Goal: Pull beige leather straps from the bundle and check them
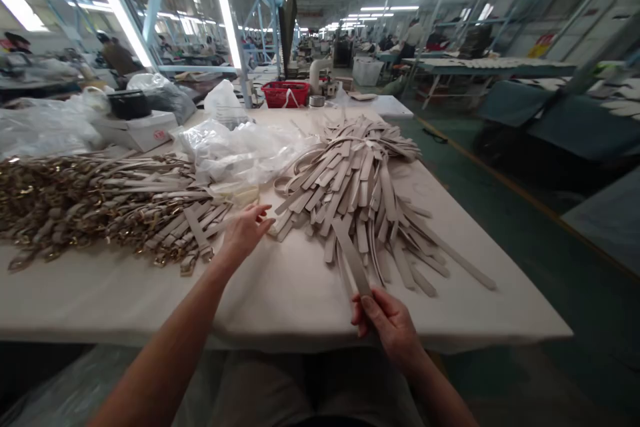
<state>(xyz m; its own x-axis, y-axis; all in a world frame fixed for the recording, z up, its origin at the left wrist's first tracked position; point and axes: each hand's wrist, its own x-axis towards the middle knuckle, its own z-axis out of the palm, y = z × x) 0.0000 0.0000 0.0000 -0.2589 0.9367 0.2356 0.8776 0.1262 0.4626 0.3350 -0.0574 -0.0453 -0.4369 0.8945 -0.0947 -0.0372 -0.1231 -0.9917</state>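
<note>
Between thumb and fingers, my right hand (pixel 383 320) grips a flat beige strap (pixel 351 257) near the table's front edge. The strap slants up from the hand toward a large heap of similar straps (pixel 355 173), which fans out over the right part of the table. My left hand (pixel 249 230) reaches over the middle of the table with its fingers apart, holding nothing. It is near the heap's left edge and a pale yellowish sheet (pixel 243 193). To its left lies a wide pile of straps with gold-coloured buckles (pixel 115 207).
The table has a pale cover (pixel 280 303). Crumpled clear plastic bags (pixel 240 147) lie behind the piles, with a white box (pixel 143 130) at left and a red basket (pixel 285 93) at the back. Other people work at distant tables. A green floor (pixel 480 207) runs along the right.
</note>
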